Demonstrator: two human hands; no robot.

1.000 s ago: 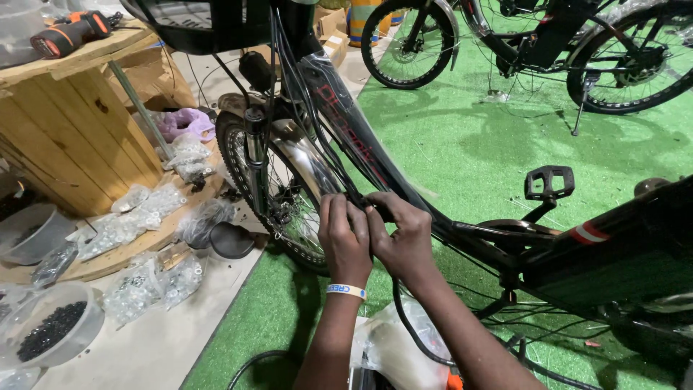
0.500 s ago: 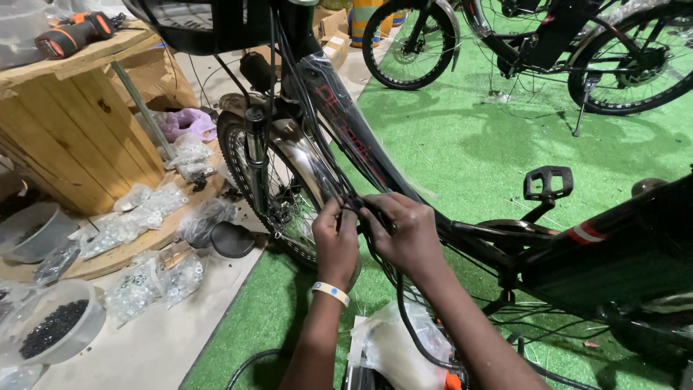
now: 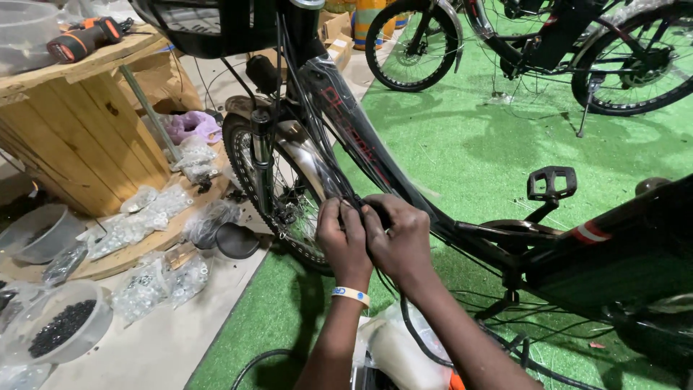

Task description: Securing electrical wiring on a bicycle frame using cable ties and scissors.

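A black bicycle stands in front of me, its down tube (image 3: 375, 155) wrapped in clear film and slanting from the top middle to the lower right. A bundle of black cables (image 3: 317, 155) runs beside the tube. My left hand (image 3: 343, 242) and my right hand (image 3: 397, 238) are pressed together at the tube's lower part, fingers closed around the cables there. My left wrist wears a pale band. The front wheel (image 3: 278, 191) with its mudguard stands just left of my hands. A black cable (image 3: 411, 336) hangs down below my right wrist.
A wooden cable spool (image 3: 79, 137) at left carries a drill (image 3: 83, 37), with bags of small parts (image 3: 151, 209) on its lower rim. Bowls of screws (image 3: 61, 328) sit on the pale floor. A pedal (image 3: 552, 183) sticks out at right. Other bicycles (image 3: 577, 43) stand on the green turf behind.
My hands have stayed at the same spot on the tube, fingers shifting slightly around the cables. The view has tilted a little.
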